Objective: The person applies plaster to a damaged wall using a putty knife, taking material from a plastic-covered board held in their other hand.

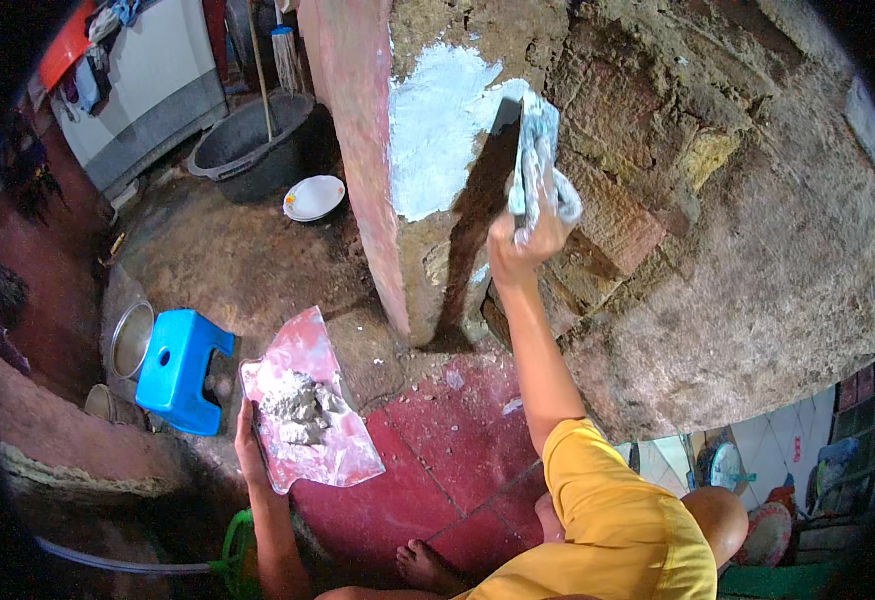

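Observation:
My right hand [532, 240] grips a plaster-smeared trowel [537, 135], its blade held up against the wall edge. Beside the blade, a patch of wet white plaster [442, 125] covers the upper part of the narrow wall face [432, 265]. Bare brown surface shows below that patch, with a dark shadow across it. Down at the left, my left hand [249, 450] holds a pinkish flat board [342, 455] by its left edge. A lumpy heap of greyish-white plaster [302, 405] sits on the board. Most of the left fingers are hidden beneath it.
Rough wall with exposed bricks [617, 235] stands at the right. To the left are a blue stool [182, 370], a metal basin [132, 340], a white plate [314, 198] and a large black tub [242, 140]. Red floor tiles [397, 500] lie below, scattered with crumbs.

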`<state>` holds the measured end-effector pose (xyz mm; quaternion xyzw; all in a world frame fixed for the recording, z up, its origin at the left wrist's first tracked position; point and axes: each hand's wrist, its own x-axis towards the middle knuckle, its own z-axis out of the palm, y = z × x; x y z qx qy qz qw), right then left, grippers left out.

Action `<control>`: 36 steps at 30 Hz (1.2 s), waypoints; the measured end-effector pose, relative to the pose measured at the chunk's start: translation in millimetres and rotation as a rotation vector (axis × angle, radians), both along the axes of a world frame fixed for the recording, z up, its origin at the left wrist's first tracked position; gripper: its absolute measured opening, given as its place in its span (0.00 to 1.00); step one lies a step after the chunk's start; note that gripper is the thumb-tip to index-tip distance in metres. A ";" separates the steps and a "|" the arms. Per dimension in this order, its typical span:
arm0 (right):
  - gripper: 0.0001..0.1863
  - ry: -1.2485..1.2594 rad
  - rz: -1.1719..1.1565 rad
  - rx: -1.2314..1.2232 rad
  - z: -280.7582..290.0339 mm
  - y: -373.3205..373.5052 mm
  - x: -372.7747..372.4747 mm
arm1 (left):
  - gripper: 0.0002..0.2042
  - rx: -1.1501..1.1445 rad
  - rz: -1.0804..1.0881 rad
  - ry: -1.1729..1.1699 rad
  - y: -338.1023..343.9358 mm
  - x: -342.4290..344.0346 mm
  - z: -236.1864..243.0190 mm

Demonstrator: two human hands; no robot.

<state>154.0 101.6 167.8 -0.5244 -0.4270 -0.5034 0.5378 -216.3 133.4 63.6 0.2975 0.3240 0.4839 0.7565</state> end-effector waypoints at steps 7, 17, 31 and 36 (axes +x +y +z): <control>0.22 0.096 -0.015 -0.155 -16.2 15.8 3.7 | 0.19 -0.025 -0.071 -0.015 5.5 -1.9 -3.4; 0.20 0.097 0.007 -0.135 -44.9 -18.3 -10.0 | 0.18 -0.030 0.008 -0.003 9.1 -8.3 -13.8; 0.19 -0.033 0.095 -0.030 -9.1 20.7 13.6 | 0.18 -0.047 -0.001 -0.044 10.8 -11.2 -18.1; 0.17 -0.061 0.067 -0.123 -12.1 19.2 14.1 | 0.17 -0.050 0.000 -0.020 5.3 -2.5 -5.2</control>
